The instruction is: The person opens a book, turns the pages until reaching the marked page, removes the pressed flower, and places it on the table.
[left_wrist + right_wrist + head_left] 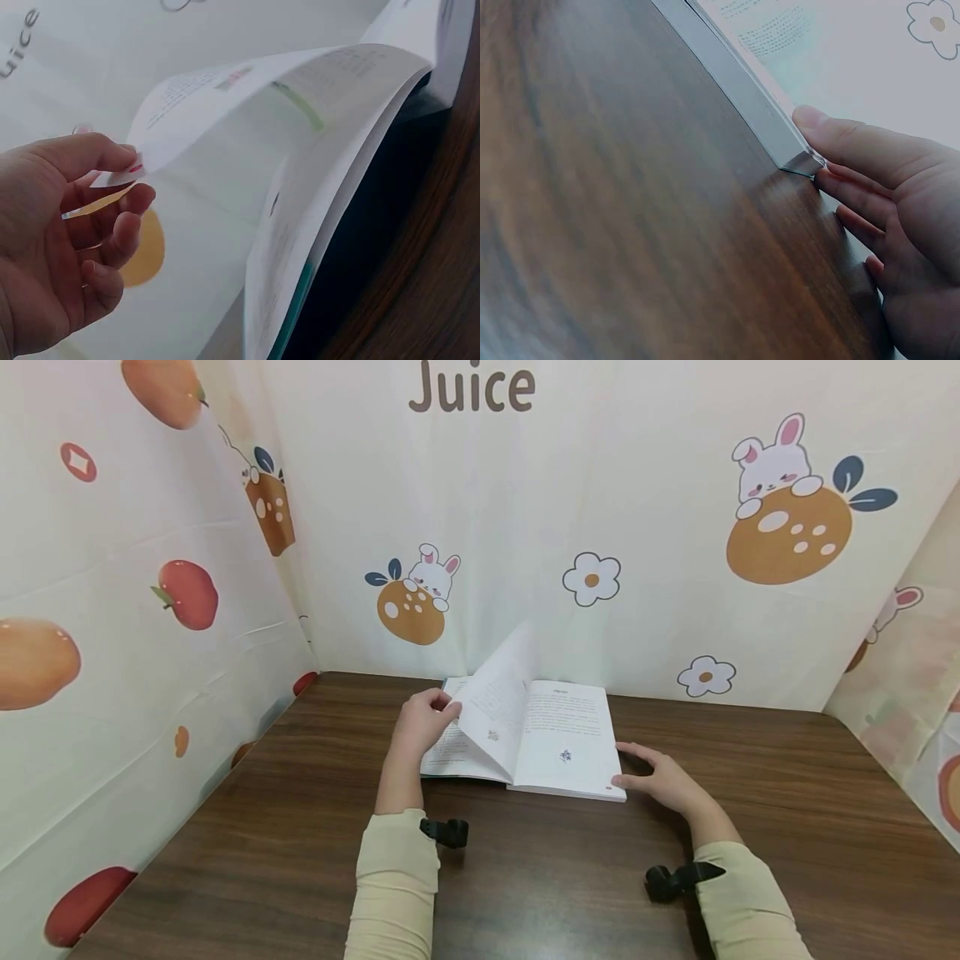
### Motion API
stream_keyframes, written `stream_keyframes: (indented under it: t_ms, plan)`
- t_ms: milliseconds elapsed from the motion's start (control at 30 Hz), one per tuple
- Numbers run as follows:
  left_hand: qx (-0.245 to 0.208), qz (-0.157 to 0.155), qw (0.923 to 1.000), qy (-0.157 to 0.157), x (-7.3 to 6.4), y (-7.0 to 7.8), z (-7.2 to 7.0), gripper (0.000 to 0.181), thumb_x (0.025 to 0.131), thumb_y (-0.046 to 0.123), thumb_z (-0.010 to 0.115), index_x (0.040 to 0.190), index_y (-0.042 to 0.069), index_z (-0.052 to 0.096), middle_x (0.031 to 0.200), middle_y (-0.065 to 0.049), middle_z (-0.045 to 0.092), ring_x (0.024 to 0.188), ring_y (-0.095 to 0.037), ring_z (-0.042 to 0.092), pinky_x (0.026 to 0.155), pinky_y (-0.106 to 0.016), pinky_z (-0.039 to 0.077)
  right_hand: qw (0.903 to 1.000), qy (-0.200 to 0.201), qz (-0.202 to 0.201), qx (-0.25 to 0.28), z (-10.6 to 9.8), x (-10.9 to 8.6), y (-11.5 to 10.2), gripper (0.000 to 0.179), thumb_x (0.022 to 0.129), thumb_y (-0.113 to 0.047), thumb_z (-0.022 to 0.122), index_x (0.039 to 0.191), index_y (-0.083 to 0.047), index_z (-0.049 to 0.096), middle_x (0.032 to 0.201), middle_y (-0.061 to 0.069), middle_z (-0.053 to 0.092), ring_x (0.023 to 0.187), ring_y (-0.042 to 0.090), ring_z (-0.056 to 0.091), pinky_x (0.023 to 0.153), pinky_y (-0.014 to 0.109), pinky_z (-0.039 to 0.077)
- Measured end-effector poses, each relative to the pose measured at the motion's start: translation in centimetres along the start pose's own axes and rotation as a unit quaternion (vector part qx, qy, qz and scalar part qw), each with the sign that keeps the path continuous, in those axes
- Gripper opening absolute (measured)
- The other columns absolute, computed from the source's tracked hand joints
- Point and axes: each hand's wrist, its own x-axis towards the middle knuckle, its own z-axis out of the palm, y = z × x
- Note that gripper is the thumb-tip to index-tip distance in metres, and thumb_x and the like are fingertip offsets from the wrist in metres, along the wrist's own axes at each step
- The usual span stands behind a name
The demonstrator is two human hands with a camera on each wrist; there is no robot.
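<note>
An open book (566,735) lies at the back of the table, its right-hand page bearing text and a small blue flower drawing. One page (495,697) stands lifted and curved above the left half. My left hand (425,722) pinches this page's outer corner between thumb and forefinger; in the left wrist view the other fingers of the left hand (71,232) curl loosely below it. At the book's lower right corner, my right hand (663,781) rests with its thumb on the page edge and its relaxed fingers against the side. The right wrist view shows the thumb (847,139) touching that corner.
The dark wooden table (525,877) extends around the book. Just behind it hangs a pale curtain (510,527) printed with rabbits, fruit and flowers, which continues along the left side. Black wrist cameras (450,833) are strapped over both sleeves.
</note>
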Motion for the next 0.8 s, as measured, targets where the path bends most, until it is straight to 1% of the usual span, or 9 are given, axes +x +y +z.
stream_keyframes:
  t_ms: [67, 133, 333, 433, 533, 633, 800]
  plan:
    - [-0.011, -0.014, 0.9998, -0.009, 0.1, -0.6, -0.4, 0.020, 0.087, 0.026, 0.062, 0.096, 0.008, 0.063, 0.092, -0.008, 0.058, 0.085, -0.023, 0.049, 0.072, -0.034, 0.042, 1.0000, 0.001, -0.001, -0.001, 0.0, 0.0, 0.0, 0.078, 0.077, -0.046, 0.071, 0.138, -0.008, 0.041, 0.143, 0.027, 0.029, 0.130, 0.047, 0.023, 0.097, 0.065, 0.021]
    - [-0.013, -0.027, 0.9994, -0.016, 0.2, -1.1, -0.7, 0.020, 0.087, 0.025, 0.064, 0.097, 0.008, 0.063, 0.094, -0.008, 0.057, 0.086, -0.024, 0.049, 0.073, -0.033, 0.043, 1.0000, 0.001, -0.001, -0.004, 0.0, 0.0, 0.0, 0.078, 0.077, -0.046, 0.070, 0.138, -0.008, 0.041, 0.142, 0.027, 0.029, 0.130, 0.047, 0.023, 0.097, 0.065, 0.021]
    - [0.003, -0.045, 0.9983, -0.036, 0.1, -3.0, -1.8, 0.023, 0.086, 0.021, 0.066, 0.101, 0.004, 0.061, 0.093, -0.011, 0.056, 0.085, -0.024, 0.050, 0.071, -0.033, 0.042, 1.0000, 0.000, 0.004, -0.002, 0.0, 0.0, 0.0, 0.079, 0.077, -0.046, 0.070, 0.139, -0.008, 0.041, 0.143, 0.028, 0.028, 0.130, 0.047, 0.022, 0.097, 0.065, 0.020]
    - [0.009, -0.058, 0.9969, -0.052, 0.0, -3.9, -2.2, 0.026, 0.085, 0.019, 0.067, 0.105, 0.004, 0.059, 0.093, -0.011, 0.055, 0.084, -0.024, 0.050, 0.071, -0.033, 0.042, 1.0000, -0.002, 0.008, 0.001, 0.0, 0.0, 0.0, 0.079, 0.077, -0.047, 0.070, 0.139, -0.008, 0.041, 0.144, 0.028, 0.026, 0.130, 0.048, 0.021, 0.097, 0.065, 0.019]
    - [0.015, -0.076, 0.9940, -0.077, 0.0, -4.7, -2.5, 0.030, 0.085, 0.017, 0.067, 0.110, 0.004, 0.056, 0.094, -0.011, 0.054, 0.083, -0.024, 0.050, 0.070, -0.033, 0.042, 1.0000, -0.004, 0.008, 0.002, 0.0, 0.0, 0.0, 0.078, 0.077, -0.046, 0.070, 0.139, -0.008, 0.041, 0.144, 0.028, 0.026, 0.130, 0.048, 0.020, 0.097, 0.066, 0.019]
    - [0.014, -0.089, 0.9908, -0.100, -0.1, -5.2, -2.5, 0.036, 0.084, 0.014, 0.067, 0.116, 0.005, 0.053, 0.093, -0.011, 0.054, 0.079, -0.023, 0.052, 0.067, -0.032, 0.043, 1.0000, -0.004, 0.007, 0.004, 0.0, 0.0, 0.0, 0.078, 0.077, -0.045, 0.070, 0.139, -0.008, 0.041, 0.144, 0.028, 0.026, 0.130, 0.048, 0.020, 0.097, 0.066, 0.019]
    - [0.021, -0.103, 0.9867, -0.124, -0.2, -5.8, -2.5, 0.044, 0.084, 0.011, 0.067, 0.123, 0.007, 0.049, 0.090, -0.011, 0.054, 0.073, -0.022, 0.053, 0.065, -0.031, 0.042, 0.9999, -0.005, 0.010, 0.004, 0.0, 0.0, 0.0, 0.079, 0.077, -0.046, 0.070, 0.139, -0.008, 0.040, 0.144, 0.028, 0.025, 0.130, 0.048, 0.020, 0.097, 0.066, 0.019]
